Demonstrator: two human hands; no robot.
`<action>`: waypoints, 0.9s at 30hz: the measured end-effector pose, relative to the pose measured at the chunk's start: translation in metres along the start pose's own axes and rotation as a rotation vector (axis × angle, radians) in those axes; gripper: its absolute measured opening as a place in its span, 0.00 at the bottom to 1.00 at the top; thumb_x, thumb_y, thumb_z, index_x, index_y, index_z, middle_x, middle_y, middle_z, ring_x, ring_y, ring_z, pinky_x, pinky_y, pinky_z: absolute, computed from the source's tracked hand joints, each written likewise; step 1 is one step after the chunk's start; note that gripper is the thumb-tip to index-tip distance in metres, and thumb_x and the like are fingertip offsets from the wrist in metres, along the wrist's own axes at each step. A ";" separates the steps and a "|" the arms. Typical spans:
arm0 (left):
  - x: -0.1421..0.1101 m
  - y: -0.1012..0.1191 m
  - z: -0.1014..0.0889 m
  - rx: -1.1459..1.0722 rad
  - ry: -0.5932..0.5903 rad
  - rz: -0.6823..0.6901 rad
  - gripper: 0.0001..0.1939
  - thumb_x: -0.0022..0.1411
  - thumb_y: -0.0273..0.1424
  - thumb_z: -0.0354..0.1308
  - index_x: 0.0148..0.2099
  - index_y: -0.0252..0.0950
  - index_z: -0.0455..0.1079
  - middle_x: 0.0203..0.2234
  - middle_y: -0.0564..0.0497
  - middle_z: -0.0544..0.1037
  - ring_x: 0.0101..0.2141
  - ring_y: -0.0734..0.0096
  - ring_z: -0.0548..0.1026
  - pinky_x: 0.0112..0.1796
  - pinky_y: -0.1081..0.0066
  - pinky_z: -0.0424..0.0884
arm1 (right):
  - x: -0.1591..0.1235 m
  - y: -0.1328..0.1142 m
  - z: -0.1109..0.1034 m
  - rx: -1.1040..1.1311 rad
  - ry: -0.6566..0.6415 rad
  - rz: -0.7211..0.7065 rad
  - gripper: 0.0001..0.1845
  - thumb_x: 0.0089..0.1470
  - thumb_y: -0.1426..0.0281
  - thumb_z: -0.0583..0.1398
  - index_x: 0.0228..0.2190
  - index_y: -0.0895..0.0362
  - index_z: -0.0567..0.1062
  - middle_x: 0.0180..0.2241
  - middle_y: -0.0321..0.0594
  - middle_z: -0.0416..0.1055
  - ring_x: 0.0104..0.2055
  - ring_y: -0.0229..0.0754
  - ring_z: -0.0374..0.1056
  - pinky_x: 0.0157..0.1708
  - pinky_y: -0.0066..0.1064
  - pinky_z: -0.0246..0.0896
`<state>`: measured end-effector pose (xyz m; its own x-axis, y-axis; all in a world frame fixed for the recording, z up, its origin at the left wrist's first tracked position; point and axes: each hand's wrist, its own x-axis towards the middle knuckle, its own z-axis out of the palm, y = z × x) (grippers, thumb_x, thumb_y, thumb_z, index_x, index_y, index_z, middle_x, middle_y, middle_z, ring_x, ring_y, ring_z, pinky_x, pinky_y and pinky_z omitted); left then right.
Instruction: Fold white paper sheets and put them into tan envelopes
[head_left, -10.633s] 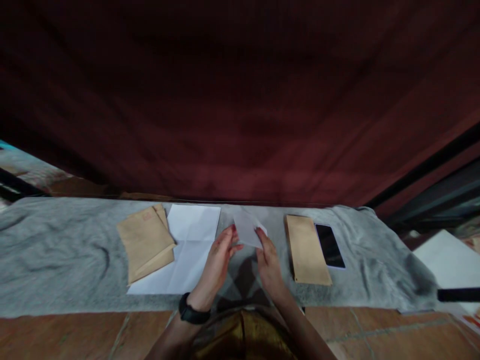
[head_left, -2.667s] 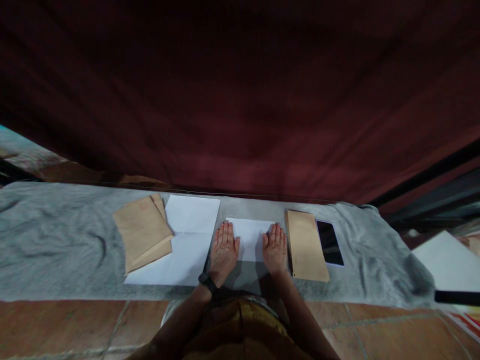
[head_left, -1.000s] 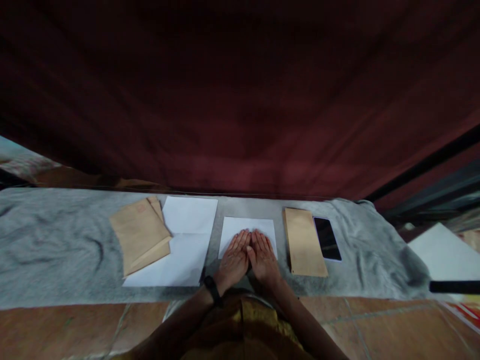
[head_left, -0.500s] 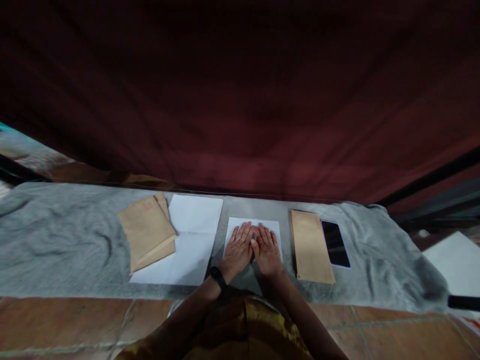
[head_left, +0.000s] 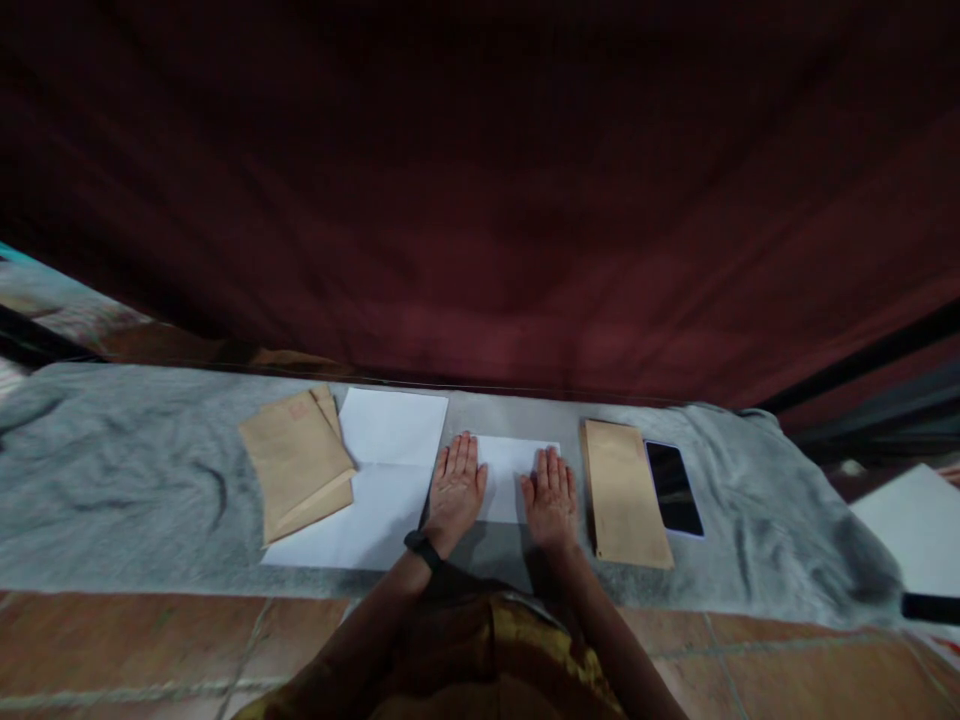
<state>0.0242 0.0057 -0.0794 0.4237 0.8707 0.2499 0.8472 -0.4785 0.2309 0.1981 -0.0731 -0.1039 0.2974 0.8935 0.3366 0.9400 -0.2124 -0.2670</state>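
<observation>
A small white folded paper (head_left: 504, 480) lies flat in front of me on the grey cloth. My left hand (head_left: 456, 487) rests flat over its left edge, fingers stretched forward and a dark band on the wrist. Over the right edge lies my right hand (head_left: 552, 500), also flat, with its fingers extended. Neither hand grips anything. Left of my left hand is a larger white sheet (head_left: 394, 430) with a crease across it. Brown envelopes (head_left: 296, 450) partly cover that sheet. To the right of my right hand sits a stack of brown envelopes (head_left: 626, 495).
A phone (head_left: 673, 487) with a dark screen lies beside the right envelope stack. The grey cloth (head_left: 150, 480) covers the long, narrow surface. Beyond it hangs a dark red curtain (head_left: 480, 250). Brown floor tiles (head_left: 135, 640) show along the near side. A white panel (head_left: 919, 530) stands at far right.
My hands were together over the middle of the folded paper. They have slid apart to its left and right edges, uncovering its middle.
</observation>
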 end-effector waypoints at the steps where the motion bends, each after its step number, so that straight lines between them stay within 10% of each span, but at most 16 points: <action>1: 0.000 -0.002 0.000 -0.001 0.005 -0.012 0.30 0.74 0.33 0.40 0.72 0.25 0.54 0.69 0.36 0.58 0.70 0.55 0.55 0.67 0.52 0.52 | -0.001 0.001 0.000 -0.002 0.006 0.007 0.34 0.71 0.59 0.44 0.70 0.64 0.52 0.70 0.58 0.50 0.71 0.57 0.50 0.66 0.55 0.47; 11: 0.035 -0.003 -0.015 -0.233 -0.059 -0.081 0.25 0.67 0.27 0.46 0.65 0.30 0.65 0.61 0.37 0.71 0.62 0.51 0.65 0.63 0.51 0.59 | -0.004 0.001 -0.002 -0.036 0.027 0.012 0.34 0.71 0.59 0.44 0.69 0.67 0.54 0.69 0.61 0.53 0.70 0.59 0.52 0.65 0.54 0.48; 19: 0.059 -0.017 -0.032 -0.540 -0.067 -0.196 0.09 0.56 0.26 0.57 0.40 0.37 0.75 0.41 0.43 0.78 0.49 0.54 0.73 0.57 0.56 0.65 | -0.006 0.005 -0.013 0.035 0.020 -0.043 0.30 0.71 0.62 0.45 0.67 0.65 0.59 0.68 0.59 0.56 0.70 0.57 0.52 0.66 0.55 0.49; 27: 0.052 -0.024 -0.050 -1.092 -0.112 -0.493 0.11 0.51 0.39 0.62 0.28 0.36 0.71 0.20 0.55 0.73 0.23 0.69 0.72 0.27 0.72 0.67 | -0.028 -0.014 -0.052 0.194 -0.179 -0.403 0.40 0.65 0.60 0.56 0.71 0.61 0.50 0.71 0.52 0.49 0.73 0.54 0.46 0.69 0.52 0.50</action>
<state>0.0100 0.0563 -0.0246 0.2019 0.9663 -0.1594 0.2305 0.1113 0.9667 0.1856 -0.1161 -0.0629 -0.1339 0.9470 0.2919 0.9209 0.2277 -0.3163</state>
